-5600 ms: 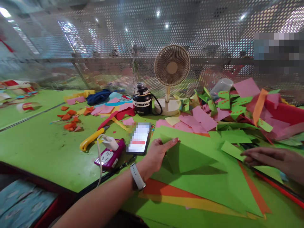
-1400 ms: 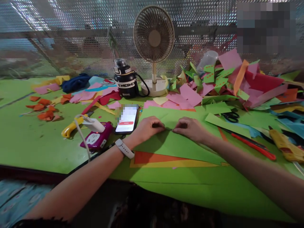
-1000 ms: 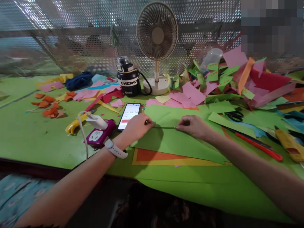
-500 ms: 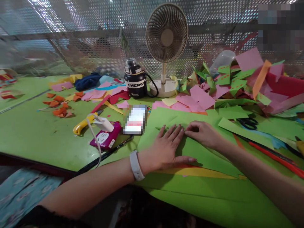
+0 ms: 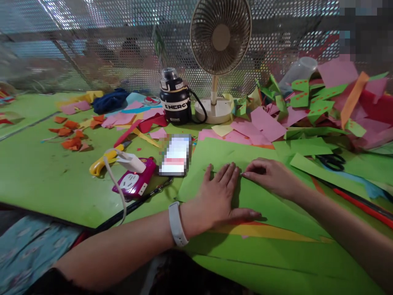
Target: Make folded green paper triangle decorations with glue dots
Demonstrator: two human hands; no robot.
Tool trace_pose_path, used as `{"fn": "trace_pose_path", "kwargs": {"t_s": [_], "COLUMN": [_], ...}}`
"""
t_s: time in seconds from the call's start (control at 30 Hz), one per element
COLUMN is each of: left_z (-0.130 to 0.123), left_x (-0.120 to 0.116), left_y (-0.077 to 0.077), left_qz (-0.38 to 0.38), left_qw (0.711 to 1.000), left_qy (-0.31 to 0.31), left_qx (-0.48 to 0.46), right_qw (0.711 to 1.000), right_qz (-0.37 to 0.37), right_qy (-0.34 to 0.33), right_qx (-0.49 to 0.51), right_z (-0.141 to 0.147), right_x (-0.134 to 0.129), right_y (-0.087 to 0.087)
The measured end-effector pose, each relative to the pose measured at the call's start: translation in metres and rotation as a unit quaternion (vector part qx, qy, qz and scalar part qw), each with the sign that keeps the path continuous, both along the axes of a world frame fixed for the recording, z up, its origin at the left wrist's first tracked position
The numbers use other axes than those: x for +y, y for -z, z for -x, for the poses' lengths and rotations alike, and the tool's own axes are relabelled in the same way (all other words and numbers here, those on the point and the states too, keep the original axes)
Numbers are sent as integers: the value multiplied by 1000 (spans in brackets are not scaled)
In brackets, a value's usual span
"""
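Note:
My left hand (image 5: 219, 192) lies flat on a large green paper sheet (image 5: 196, 170), thumb out to the right and fingers reaching away from me. Beside its fingertips, my right hand (image 5: 268, 176) rests on the same sheet with thumb and index finger pinched together. Whatever is in that pinch is too small to make out. A small dark line or slit shows in the sheet by my left fingers. Under the sheet's near edge, a strip of yellow paper (image 5: 276, 232) sticks out.
Left of the sheet are a phone (image 5: 175, 155), a purple power socket (image 5: 135, 182) with a white charger and a yellow cutter (image 5: 106, 159). A black bottle (image 5: 175, 102) and fan (image 5: 221, 37) stand behind. Paper scraps (image 5: 267, 123), scissors (image 5: 333, 161) and a red-edged tool (image 5: 362, 207) lie right.
The view has shifted slightly and come a little closer. Both hands keep nearly the same pose on the sheet, the left pressed flat and the right pinched.

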State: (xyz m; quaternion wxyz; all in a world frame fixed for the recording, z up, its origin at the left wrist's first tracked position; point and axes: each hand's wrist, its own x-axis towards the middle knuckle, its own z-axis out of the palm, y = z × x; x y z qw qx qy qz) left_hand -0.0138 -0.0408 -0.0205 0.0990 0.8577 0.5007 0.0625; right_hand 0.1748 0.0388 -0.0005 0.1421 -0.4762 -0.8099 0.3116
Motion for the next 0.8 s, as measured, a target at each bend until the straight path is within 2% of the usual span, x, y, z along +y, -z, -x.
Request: {"fn": "trace_pose_path", "kwargs": {"t_s": [0.27, 0.63, 0.7, 0.8], "left_z": [1, -1, -1, -1], "left_x": [0, 1, 1, 0], "left_y": [-1, -8, -8, -5], "left_qz": [7, 14, 8, -4], "left_qw": [1000, 1000, 1000, 1000], "left_qy": [-3, -8, -6, -5], "left_qx": [3, 25, 28, 29], "right_qw": [999, 995, 992, 971], "right_qz": [19, 28, -20, -188], "right_qy": [-3, 47, 85, 131], "right_qx": [-34, -89, -96, -72], "right_z": [-14, -65, -67, -54], "right_x": [5, 3, -5, -27], "right_y": [-8, -15, -20, -25]}}
